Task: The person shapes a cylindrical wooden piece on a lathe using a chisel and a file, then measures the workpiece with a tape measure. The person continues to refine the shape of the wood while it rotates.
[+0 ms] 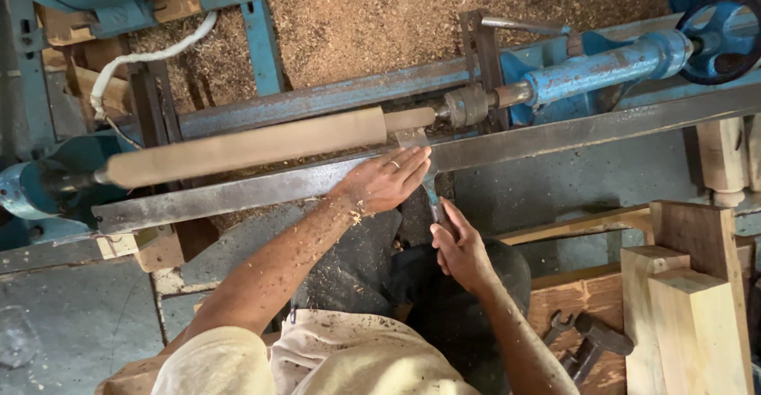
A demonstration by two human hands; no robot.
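Right hand [460, 248] fingers clench chisel [428, 181], handle hidden; left hand [386, 181] presses blade flat.

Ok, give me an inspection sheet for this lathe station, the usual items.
Surface: long steel tool rest, worn, dusty.
Job's things: wooden spindle mounted on the lathe; chisel laid across the rest, tip at the spindle's narrower end.
Clutter: wrenches on a board; wood blocks at right.
Grippers: left hand pressing chisel onto rest; right hand gripping its handle.
Cables: white cable at upper left.
Surroundings: sawdust behind; blue handwheel.
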